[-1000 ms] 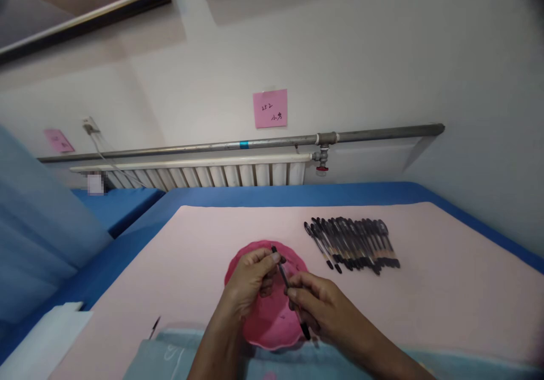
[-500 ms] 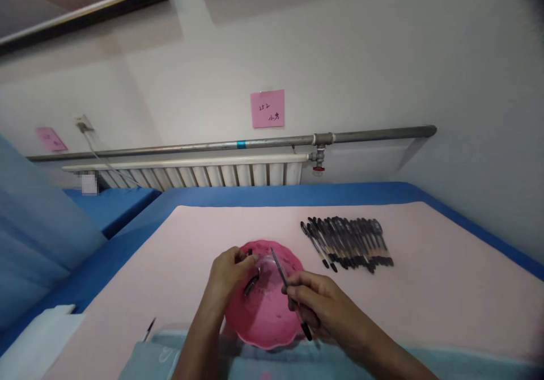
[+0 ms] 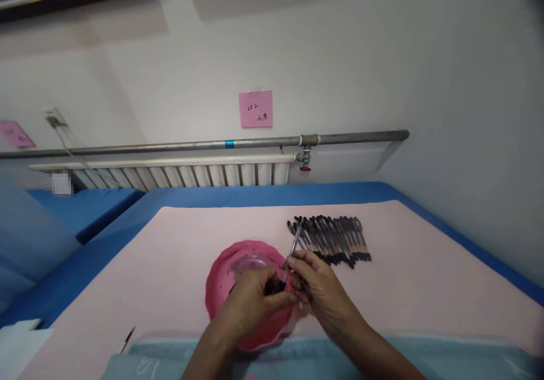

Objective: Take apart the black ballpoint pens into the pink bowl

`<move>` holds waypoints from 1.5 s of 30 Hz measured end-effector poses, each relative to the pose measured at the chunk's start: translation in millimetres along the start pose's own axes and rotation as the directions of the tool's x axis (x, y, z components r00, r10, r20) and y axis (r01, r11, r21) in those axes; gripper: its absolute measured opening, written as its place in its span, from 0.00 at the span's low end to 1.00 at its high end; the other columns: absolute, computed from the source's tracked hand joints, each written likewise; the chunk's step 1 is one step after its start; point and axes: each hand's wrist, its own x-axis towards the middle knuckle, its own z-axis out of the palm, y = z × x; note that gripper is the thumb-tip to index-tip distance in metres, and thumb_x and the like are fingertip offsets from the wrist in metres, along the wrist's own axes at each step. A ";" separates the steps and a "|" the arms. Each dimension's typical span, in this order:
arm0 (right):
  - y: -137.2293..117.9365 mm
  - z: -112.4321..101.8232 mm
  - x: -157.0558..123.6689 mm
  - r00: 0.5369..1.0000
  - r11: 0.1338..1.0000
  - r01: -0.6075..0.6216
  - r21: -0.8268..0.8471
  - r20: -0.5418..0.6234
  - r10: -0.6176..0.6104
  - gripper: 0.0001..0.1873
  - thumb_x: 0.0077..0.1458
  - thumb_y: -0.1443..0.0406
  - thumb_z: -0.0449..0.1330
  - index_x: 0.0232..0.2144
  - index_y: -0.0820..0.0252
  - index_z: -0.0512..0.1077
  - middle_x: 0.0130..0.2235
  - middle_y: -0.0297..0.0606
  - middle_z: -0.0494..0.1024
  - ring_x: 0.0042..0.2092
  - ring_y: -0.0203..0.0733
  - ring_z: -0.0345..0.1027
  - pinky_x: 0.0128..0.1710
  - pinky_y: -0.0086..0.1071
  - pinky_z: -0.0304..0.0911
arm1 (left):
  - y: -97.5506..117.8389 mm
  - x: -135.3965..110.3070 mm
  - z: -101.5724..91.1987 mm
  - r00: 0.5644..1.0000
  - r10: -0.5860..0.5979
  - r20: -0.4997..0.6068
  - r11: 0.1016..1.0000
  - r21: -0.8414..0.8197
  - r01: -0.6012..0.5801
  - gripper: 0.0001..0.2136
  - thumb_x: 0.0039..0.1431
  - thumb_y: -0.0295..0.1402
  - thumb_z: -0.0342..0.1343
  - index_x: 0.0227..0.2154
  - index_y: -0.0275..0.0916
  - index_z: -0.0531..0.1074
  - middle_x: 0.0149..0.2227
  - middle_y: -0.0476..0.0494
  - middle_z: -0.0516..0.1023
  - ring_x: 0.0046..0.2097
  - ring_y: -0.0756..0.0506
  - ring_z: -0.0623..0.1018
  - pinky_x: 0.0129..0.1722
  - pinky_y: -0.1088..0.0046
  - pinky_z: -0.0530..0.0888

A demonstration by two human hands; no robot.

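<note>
My right hand (image 3: 312, 278) pinches a slim pen (image 3: 294, 244) with a clear barrel. It tilts, its far end up and its black lower end down by my left fingers. My left hand (image 3: 255, 298) is closed over the right part of a pink bowl (image 3: 216, 300). Between its thumb and fingers is something small and black, apparently a pen cap (image 3: 272, 287), mostly hidden. The two hands nearly meet above the bowl's right rim. Small dark marks show inside the bowl. Just beyond my right hand lies a row of black-capped pens (image 3: 329, 238).
A pale pink sheet (image 3: 140, 266) covers the blue-edged table (image 3: 263, 194). One single pen (image 3: 127, 339) lies at front left beside a teal cloth (image 3: 148, 357). White paper (image 3: 25, 340) is at far left. A radiator (image 3: 232, 174) and pipe (image 3: 178, 146) run along the wall.
My left hand has moved from the bowl's far left to its right side, by the pen. The pen has swung so its far end points up and right. The view has shifted right.
</note>
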 end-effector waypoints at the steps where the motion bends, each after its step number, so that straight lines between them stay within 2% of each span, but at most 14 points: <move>1: -0.5 0.3 0.0 1.000 1.000 0.008 0.006 -0.009 -0.008 0.15 0.44 0.58 0.64 0.27 0.57 0.61 0.14 0.22 0.61 0.15 0.26 0.48 0.16 0.23 0.43 | -1.6 0.8 2.7 1.000 0.014 -0.021 1.000 0.018 -0.014 0.10 0.47 0.36 0.60 0.19 0.40 0.65 0.19 0.53 0.65 0.22 0.51 0.60 0.22 0.74 0.52; 4: -2.6 1.6 -1.1 1.000 1.000 -0.007 -0.013 -0.027 0.007 0.15 0.44 0.58 0.64 0.26 0.57 0.61 0.14 0.21 0.61 0.15 0.26 0.47 0.16 0.23 0.41 | -5.9 2.7 6.1 0.998 0.034 -0.051 0.999 0.030 -0.032 0.11 0.50 0.36 0.57 0.19 0.40 0.65 0.19 0.52 0.67 0.22 0.50 0.61 0.22 0.73 0.52; 11: -1.8 -0.5 -1.8 0.999 0.999 0.036 0.016 0.014 -0.036 0.15 0.45 0.58 0.64 0.26 0.58 0.61 0.15 0.21 0.60 0.15 0.24 0.44 0.16 0.23 0.37 | -2.5 0.5 5.0 1.000 -0.011 0.021 1.000 -0.005 0.011 0.12 0.55 0.39 0.52 0.19 0.40 0.65 0.19 0.49 0.69 0.21 0.49 0.66 0.21 0.74 0.55; 13: -2.4 -0.9 -1.6 0.999 0.999 0.029 0.046 0.030 -0.030 0.15 0.45 0.58 0.64 0.26 0.58 0.62 0.14 0.21 0.59 0.16 0.25 0.45 0.16 0.22 0.36 | 0.9 -0.8 3.3 0.996 -0.013 0.084 0.999 -0.047 0.017 0.13 0.56 0.40 0.50 0.20 0.40 0.65 0.18 0.49 0.69 0.21 0.50 0.66 0.21 0.74 0.57; 17: -5.7 0.0 -1.7 1.000 0.990 0.005 0.139 0.021 -0.008 0.17 0.40 0.59 0.67 0.26 0.58 0.63 0.15 0.22 0.59 0.17 0.26 0.47 0.15 0.21 0.37 | 4.5 -1.4 -2.5 0.970 -0.040 0.239 0.966 -0.239 0.099 0.15 0.59 0.42 0.44 0.25 0.39 0.69 0.18 0.51 0.68 0.19 0.50 0.65 0.21 0.75 0.60; 20: -6.3 -0.2 -1.3 1.000 0.988 0.009 0.155 0.007 -0.010 0.16 0.39 0.59 0.67 0.29 0.60 0.67 0.16 0.24 0.62 0.18 0.26 0.49 0.16 0.21 0.38 | 3.5 1.0 -3.6 0.981 -0.053 0.189 0.961 -0.259 0.102 0.17 0.60 0.44 0.43 0.25 0.38 0.67 0.20 0.49 0.70 0.21 0.50 0.68 0.22 0.74 0.62; 23: -4.3 -0.6 -0.7 0.999 0.991 0.040 0.124 -0.002 -0.040 0.14 0.42 0.59 0.65 0.29 0.60 0.67 0.15 0.24 0.61 0.17 0.26 0.48 0.16 0.22 0.39 | 1.8 4.1 1.0 0.994 -0.066 0.086 0.979 -0.188 0.081 0.12 0.54 0.42 0.52 0.23 0.40 0.63 0.20 0.53 0.67 0.21 0.51 0.68 0.21 0.75 0.62; 25: -3.0 -0.5 -0.7 0.999 0.993 0.052 0.104 -0.001 -0.052 0.13 0.43 0.58 0.65 0.27 0.59 0.66 0.14 0.23 0.61 0.17 0.26 0.48 0.16 0.22 0.40 | 1.9 5.0 4.6 0.996 -0.072 0.051 0.983 -0.168 0.080 0.11 0.52 0.39 0.55 0.23 0.40 0.61 0.18 0.55 0.65 0.20 0.51 0.67 0.19 0.76 0.60; 28: -2.5 0.3 -1.4 0.999 0.994 0.051 0.095 0.003 -0.052 0.14 0.43 0.59 0.65 0.26 0.59 0.65 0.14 0.22 0.60 0.16 0.26 0.46 0.16 0.22 0.39 | 4.9 3.6 6.7 0.994 -0.081 0.076 0.984 -0.151 0.092 0.11 0.54 0.39 0.52 0.21 0.40 0.61 0.17 0.53 0.67 0.19 0.51 0.67 0.20 0.76 0.60; 31: -3.5 0.5 -2.3 0.999 0.994 0.050 0.100 -0.007 -0.049 0.14 0.42 0.59 0.65 0.26 0.59 0.64 0.15 0.22 0.59 0.17 0.25 0.46 0.15 0.21 0.38 | 9.4 0.9 5.5 0.984 -0.072 0.165 0.974 -0.199 0.105 0.13 0.56 0.40 0.50 0.20 0.39 0.63 0.17 0.51 0.68 0.19 0.51 0.68 0.20 0.76 0.60; 34: -5.0 0.0 -2.3 0.999 0.991 0.041 0.126 0.003 -0.041 0.16 0.41 0.58 0.66 0.26 0.58 0.64 0.15 0.22 0.59 0.17 0.25 0.45 0.15 0.20 0.38 | 11.2 -0.3 5.4 0.968 -0.061 0.243 0.938 -0.317 0.138 0.15 0.57 0.43 0.50 0.20 0.38 0.66 0.17 0.50 0.69 0.19 0.52 0.68 0.19 0.76 0.60; 37: -6.2 -1.0 -1.7 0.999 0.985 0.040 0.166 0.030 -0.046 0.17 0.40 0.59 0.67 0.26 0.59 0.65 0.16 0.21 0.59 0.16 0.24 0.44 0.14 0.20 0.37 | 8.8 0.5 7.2 0.960 -0.057 0.274 0.875 -0.449 0.180 0.15 0.55 0.44 0.53 0.23 0.37 0.67 0.18 0.49 0.70 0.17 0.52 0.69 0.18 0.77 0.59; 41: -9.1 -3.3 -1.0 0.992 0.978 0.059 0.202 0.102 -0.081 0.14 0.43 0.59 0.66 0.28 0.60 0.67 0.15 0.21 0.58 0.16 0.23 0.42 0.13 0.20 0.36 | 3.8 1.7 10.4 0.948 -0.030 0.317 0.767 -0.601 0.225 0.16 0.54 0.45 0.54 0.25 0.35 0.70 0.16 0.48 0.70 0.15 0.52 0.68 0.15 0.78 0.59; 45: -12.6 -5.6 -0.1 0.992 0.967 0.056 0.248 0.093 -0.082 0.13 0.44 0.62 0.66 0.32 0.61 0.69 0.26 0.31 0.72 0.17 0.22 0.44 0.14 0.20 0.37 | 3.4 2.3 12.5 0.938 -0.129 0.322 0.663 -0.675 0.323 0.20 0.54 0.49 0.50 0.28 0.34 0.70 0.16 0.46 0.71 0.14 0.51 0.67 0.13 0.78 0.59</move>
